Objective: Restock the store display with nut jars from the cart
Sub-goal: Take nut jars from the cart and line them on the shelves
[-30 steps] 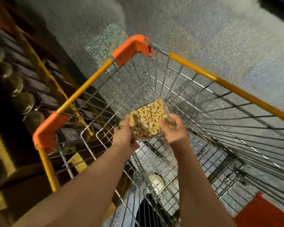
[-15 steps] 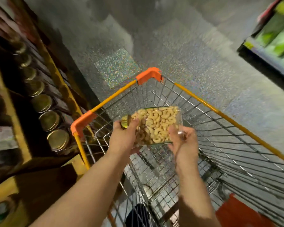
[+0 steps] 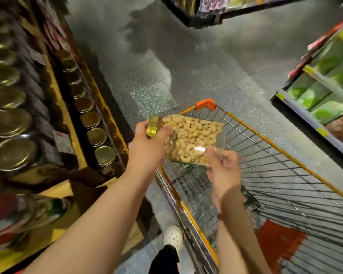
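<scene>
nearest to the camera, a white shoe [image 3: 173, 237] stands on the floor [image 3: 216, 66], just left of the cart [image 3: 281, 186]. above the cart's near left corner the two hands hold one jar [image 3: 192, 140] of cashew nuts, which lies on its side in the air, over the cart's basket. the left hand [image 3: 147, 147] grips the jar at its neck, fingers curled beside the gold lid [image 3: 152, 128], which points away from the cart to the left. the right hand [image 3: 224, 171] holds the jar's bottom end, with the thumb against the clear wall; this hand is a little blurred. left of the cart, the wooden display [image 3: 67, 119] carries rows of jars with gold lids [image 3: 99, 135]. farther, to the right of the cart, a shelf [image 3: 313, 115] holds green packets [image 3: 329, 109].
</scene>
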`<state>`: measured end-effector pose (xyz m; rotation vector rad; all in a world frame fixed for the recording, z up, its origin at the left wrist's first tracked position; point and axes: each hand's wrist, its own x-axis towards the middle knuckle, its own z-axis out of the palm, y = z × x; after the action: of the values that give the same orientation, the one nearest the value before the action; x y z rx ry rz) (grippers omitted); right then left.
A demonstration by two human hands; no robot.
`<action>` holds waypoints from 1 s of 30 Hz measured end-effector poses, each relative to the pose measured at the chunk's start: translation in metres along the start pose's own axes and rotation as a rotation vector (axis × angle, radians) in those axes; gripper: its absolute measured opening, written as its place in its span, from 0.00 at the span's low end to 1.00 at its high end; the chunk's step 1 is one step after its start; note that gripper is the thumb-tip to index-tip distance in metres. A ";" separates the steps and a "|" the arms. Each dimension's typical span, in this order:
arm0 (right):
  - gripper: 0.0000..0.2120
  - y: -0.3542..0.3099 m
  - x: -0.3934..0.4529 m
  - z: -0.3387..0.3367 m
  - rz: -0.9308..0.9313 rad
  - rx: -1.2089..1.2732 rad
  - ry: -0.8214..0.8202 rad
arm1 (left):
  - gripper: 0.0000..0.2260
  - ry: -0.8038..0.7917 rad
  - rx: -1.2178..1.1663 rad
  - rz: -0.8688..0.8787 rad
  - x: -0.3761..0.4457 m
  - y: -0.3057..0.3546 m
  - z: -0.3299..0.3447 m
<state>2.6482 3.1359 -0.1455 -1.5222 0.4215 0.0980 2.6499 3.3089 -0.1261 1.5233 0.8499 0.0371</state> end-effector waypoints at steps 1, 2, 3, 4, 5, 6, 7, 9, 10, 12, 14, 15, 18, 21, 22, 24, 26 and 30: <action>0.11 -0.004 -0.021 0.009 0.001 -0.005 -0.009 | 0.25 -0.008 -0.033 0.014 -0.012 0.006 -0.022; 0.11 -0.008 -0.037 0.017 -0.007 0.005 -0.018 | 0.23 -0.011 -0.051 0.035 -0.020 0.011 -0.039; 0.11 -0.012 -0.058 0.027 -0.030 0.020 -0.026 | 0.20 -0.017 -0.069 0.058 -0.032 0.016 -0.062; 0.11 -0.015 -0.075 0.034 -0.051 0.043 -0.035 | 0.17 -0.020 -0.076 0.085 -0.042 0.021 -0.079; 0.11 -0.017 -0.090 0.042 -0.068 0.066 -0.030 | 0.15 -0.020 -0.078 0.108 -0.051 0.025 -0.096; 0.11 -0.020 -0.111 0.051 -0.081 0.077 -0.026 | 0.16 -0.027 -0.086 0.127 -0.064 0.030 -0.120; 0.11 -0.023 -0.128 0.061 -0.092 0.097 -0.034 | 0.17 -0.038 -0.094 0.145 -0.073 0.035 -0.140; 0.10 -0.027 -0.169 0.081 -0.117 0.114 -0.071 | 0.20 -0.031 -0.096 0.190 -0.099 0.042 -0.187; 0.09 -0.028 -0.187 0.090 -0.123 0.121 -0.091 | 0.19 -0.025 -0.099 0.213 -0.111 0.044 -0.208; 0.09 -0.032 -0.228 0.112 -0.127 0.158 -0.141 | 0.18 0.009 -0.107 0.247 -0.135 0.044 -0.254; 0.10 -0.034 -0.268 0.136 -0.125 0.205 -0.202 | 0.18 0.067 -0.107 0.282 -0.155 0.044 -0.299; 0.11 -0.035 -0.284 0.146 -0.114 0.216 -0.229 | 0.20 0.101 -0.104 0.304 -0.163 0.044 -0.318; 0.11 -0.036 -0.342 0.178 -0.058 0.246 -0.354 | 0.33 0.217 -0.087 0.378 -0.191 0.044 -0.384; 0.10 -0.039 -0.385 0.204 -0.025 0.265 -0.451 | 0.42 0.290 -0.081 0.432 -0.216 0.045 -0.439; 0.11 -0.042 -0.395 0.212 -0.020 0.268 -0.469 | 0.41 0.291 -0.093 0.445 -0.223 0.044 -0.453; 0.11 -0.046 -0.418 0.228 -0.006 0.272 -0.502 | 0.38 0.294 -0.097 0.464 -0.239 0.042 -0.483; 0.12 -0.050 -0.438 0.241 0.002 0.279 -0.543 | 0.36 0.315 -0.093 0.479 -0.254 0.043 -0.507; 0.13 -0.056 -0.469 0.257 -0.005 0.261 -0.614 | 0.35 0.349 -0.125 0.503 -0.273 0.045 -0.544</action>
<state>2.2862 3.4766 0.0587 -1.1621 -0.0614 0.4737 2.2012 3.6329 0.1319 1.6005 0.6972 0.7294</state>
